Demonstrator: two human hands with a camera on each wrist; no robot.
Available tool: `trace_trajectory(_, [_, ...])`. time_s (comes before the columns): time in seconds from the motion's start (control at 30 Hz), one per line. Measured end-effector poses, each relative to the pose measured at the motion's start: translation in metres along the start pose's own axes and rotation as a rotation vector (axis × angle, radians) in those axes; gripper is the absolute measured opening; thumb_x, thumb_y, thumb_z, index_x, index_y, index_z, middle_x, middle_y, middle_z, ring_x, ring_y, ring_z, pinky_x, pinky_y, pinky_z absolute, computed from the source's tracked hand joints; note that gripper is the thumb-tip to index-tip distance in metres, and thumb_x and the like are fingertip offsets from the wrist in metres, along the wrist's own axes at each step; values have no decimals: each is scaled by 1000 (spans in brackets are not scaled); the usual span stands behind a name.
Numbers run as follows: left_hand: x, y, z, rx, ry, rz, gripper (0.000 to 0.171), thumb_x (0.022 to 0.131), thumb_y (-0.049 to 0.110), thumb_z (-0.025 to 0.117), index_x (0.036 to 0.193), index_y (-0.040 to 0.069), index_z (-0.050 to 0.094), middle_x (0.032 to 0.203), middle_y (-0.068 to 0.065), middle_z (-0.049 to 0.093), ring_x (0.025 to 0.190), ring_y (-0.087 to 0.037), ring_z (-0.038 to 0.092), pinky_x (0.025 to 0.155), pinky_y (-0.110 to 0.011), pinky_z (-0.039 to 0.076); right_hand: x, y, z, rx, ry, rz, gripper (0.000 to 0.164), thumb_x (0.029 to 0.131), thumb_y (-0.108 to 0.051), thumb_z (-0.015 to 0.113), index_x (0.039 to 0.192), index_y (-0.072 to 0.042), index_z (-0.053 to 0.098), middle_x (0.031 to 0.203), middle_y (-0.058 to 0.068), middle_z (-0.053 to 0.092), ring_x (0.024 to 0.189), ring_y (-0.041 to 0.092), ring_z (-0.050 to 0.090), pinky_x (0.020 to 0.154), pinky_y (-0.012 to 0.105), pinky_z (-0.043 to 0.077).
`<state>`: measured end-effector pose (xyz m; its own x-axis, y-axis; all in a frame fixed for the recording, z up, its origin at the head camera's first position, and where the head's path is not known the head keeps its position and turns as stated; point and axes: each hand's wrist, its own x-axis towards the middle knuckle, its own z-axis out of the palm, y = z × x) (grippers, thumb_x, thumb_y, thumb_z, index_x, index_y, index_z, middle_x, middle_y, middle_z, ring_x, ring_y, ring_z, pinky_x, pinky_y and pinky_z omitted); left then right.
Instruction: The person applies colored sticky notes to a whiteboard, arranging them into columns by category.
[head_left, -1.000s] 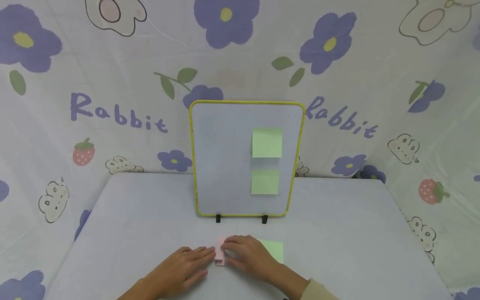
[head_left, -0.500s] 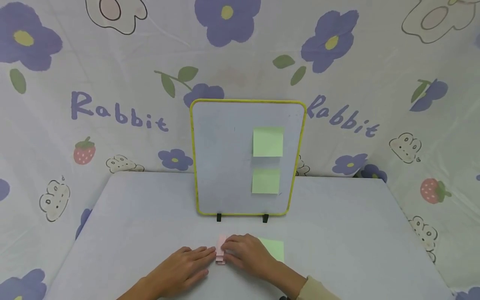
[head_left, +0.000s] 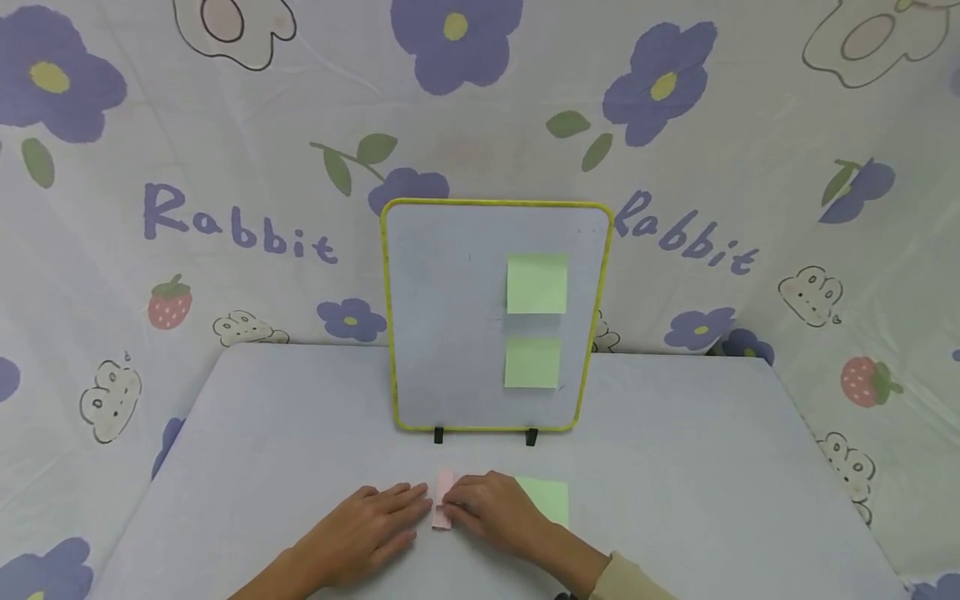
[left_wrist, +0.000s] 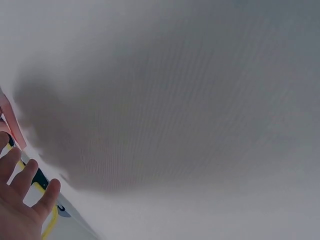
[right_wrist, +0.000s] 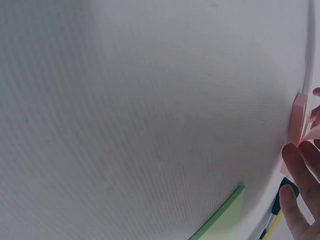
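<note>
A narrow pink sticky note pad (head_left: 442, 518) lies on the table between my two hands. My left hand (head_left: 367, 529) is at its left side, palm down with straight fingers, the fingertips right at the pad's edge. From the right, my right hand (head_left: 501, 510) pinches the top pink sticky note at mid-length with thumb and fingers. In the right wrist view a pink sheet (right_wrist: 313, 133) rises off the pad (right_wrist: 298, 115) beside the fingers. The left wrist view catches the pad (left_wrist: 11, 122) just beyond the left fingertips.
Behind the hands stands a yellow-framed whiteboard (head_left: 450, 333) on black feet, with two green sticky notes (head_left: 537, 284) on its right half. A green sticky note pad (head_left: 553, 498) lies on the table, partly behind the right hand. A patterned cloth (head_left: 285, 167) hangs around the table.
The top pink sheet has come up off the pad near the right fingertips. My left fingers have spread a little and drawn slightly left; the right hand stays almost in place.
</note>
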<state>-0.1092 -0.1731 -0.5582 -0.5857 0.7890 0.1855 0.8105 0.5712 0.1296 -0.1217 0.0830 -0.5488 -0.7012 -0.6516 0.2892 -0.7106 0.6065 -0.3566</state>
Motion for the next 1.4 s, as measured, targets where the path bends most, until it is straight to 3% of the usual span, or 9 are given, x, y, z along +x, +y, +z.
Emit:
trace_trajectory(0.33, [2, -1, -1, 3, -60, 9, 46, 106, 40, 43, 146, 20, 53, 148, -1, 52, 128, -22, 56, 91, -42, 49, 0, 4, 5, 98, -4, 89, 12, 94, -22, 69, 96, -14, 79, 89, -11, 74, 79, -6, 63, 71, 21, 52])
trace_trajectory(0.7, [4, 1, 1, 52, -121, 10, 50, 107, 43, 37, 151, 21, 46, 155, -3, 43, 135, -23, 50, 89, -44, 49, 2, 4, 2, 113, -26, 100, 11, 94, -20, 69, 96, -14, 78, 90, -10, 74, 78, -6, 62, 69, 17, 50])
trace_trajectory(0.87, [5, 3, -1, 73, -97, 23, 49, 107, 41, 40, 150, 21, 47, 154, -5, 44, 133, -23, 51, 87, -42, 50, 4, 4, 0, 146, -4, 104, 11, 94, -20, 70, 94, -13, 78, 86, -10, 74, 70, -9, 56, 64, 13, 46])
trace_trajectory(1.17, [8, 6, 0, 112, -48, 54, 46, 106, 40, 44, 148, 22, 50, 151, -7, 47, 130, -22, 54, 83, -42, 51, 6, 5, -1, 206, 23, 136, 12, 94, -21, 69, 93, -13, 79, 85, -11, 74, 72, -8, 58, 67, 16, 48])
trace_trajectory(1.4, [10, 8, -1, 68, -56, 29, 42, 105, 39, 44, 142, 23, 58, 153, -8, 45, 131, -23, 53, 82, -42, 51, 10, 6, -8, 218, 60, 209, 15, 95, -20, 68, 99, -11, 79, 91, -7, 75, 77, -5, 62, 70, 19, 51])
